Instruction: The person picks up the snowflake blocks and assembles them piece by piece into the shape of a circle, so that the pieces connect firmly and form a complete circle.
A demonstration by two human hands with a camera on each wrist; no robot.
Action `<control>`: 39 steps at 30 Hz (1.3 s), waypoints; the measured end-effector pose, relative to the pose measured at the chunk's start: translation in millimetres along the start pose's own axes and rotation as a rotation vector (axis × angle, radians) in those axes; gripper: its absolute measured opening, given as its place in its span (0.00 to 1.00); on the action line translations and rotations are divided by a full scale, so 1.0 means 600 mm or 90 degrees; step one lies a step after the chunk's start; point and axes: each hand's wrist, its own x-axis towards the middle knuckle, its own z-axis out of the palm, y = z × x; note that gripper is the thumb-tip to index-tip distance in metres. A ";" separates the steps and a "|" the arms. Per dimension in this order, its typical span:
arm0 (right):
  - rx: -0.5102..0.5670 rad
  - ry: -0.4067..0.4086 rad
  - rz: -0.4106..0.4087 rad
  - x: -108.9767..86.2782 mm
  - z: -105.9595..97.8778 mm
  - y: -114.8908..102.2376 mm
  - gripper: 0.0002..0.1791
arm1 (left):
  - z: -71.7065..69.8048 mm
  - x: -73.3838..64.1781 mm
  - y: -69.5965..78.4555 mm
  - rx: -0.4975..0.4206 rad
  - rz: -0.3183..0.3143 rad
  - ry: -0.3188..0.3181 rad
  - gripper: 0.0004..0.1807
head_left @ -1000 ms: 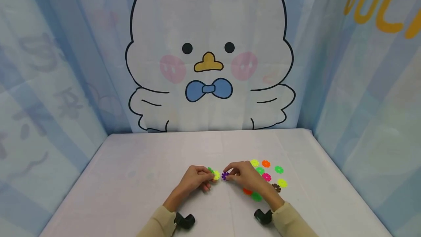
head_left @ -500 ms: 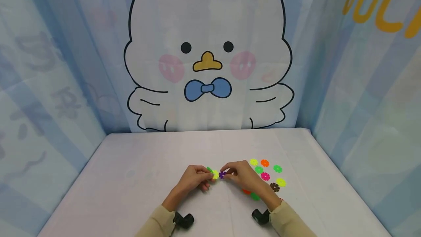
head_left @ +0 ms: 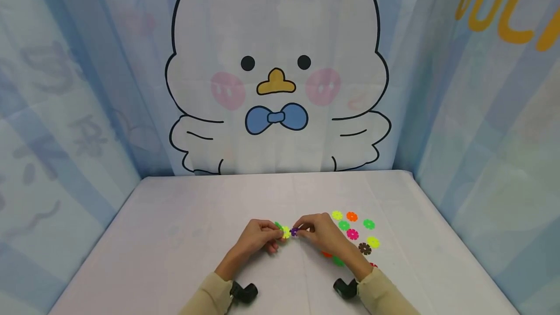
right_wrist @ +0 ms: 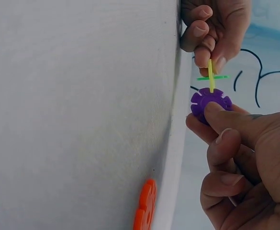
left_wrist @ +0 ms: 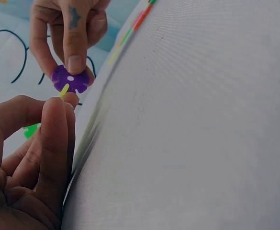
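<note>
My left hand (head_left: 260, 236) pinches a yellow notched disc (head_left: 286, 232), which is joined crosswise to a green disc (right_wrist: 203, 78). Between thumb and fingers, my right hand (head_left: 324, 232) holds a purple snowflake-shaped disc (right_wrist: 203, 98) with slots round its rim and a hole in its middle. In the right wrist view the yellow disc (right_wrist: 211, 72) stands edge-on, its end meeting the purple disc's rim at a slot. How deep it sits in the slot I cannot tell. The left fingers hide part of the yellow and green pieces.
Several loose discs lie right of my right hand, among them an orange disc (head_left: 352, 216), a pink disc (head_left: 352, 234) and a brown disc (head_left: 365, 249). Others lie partly under the right forearm. A white cloth covers the table (head_left: 197, 208); printed curtains stand around it.
My right hand has moved left with the purple disc, closing the gap to the yellow disc. The left hand has barely moved.
</note>
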 end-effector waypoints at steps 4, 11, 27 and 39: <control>0.005 0.011 0.002 0.000 0.002 0.000 0.05 | 0.000 -0.001 0.000 -0.002 0.001 -0.001 0.11; 0.010 0.023 -0.002 0.000 0.004 0.002 0.04 | 0.001 -0.001 0.003 -0.003 0.003 -0.004 0.11; 0.034 0.030 -0.010 0.000 0.009 0.004 0.05 | 0.001 -0.003 0.005 -0.010 0.001 -0.002 0.12; 0.053 0.049 0.010 0.001 0.013 0.000 0.06 | -0.002 -0.004 0.008 -0.011 0.006 -0.006 0.11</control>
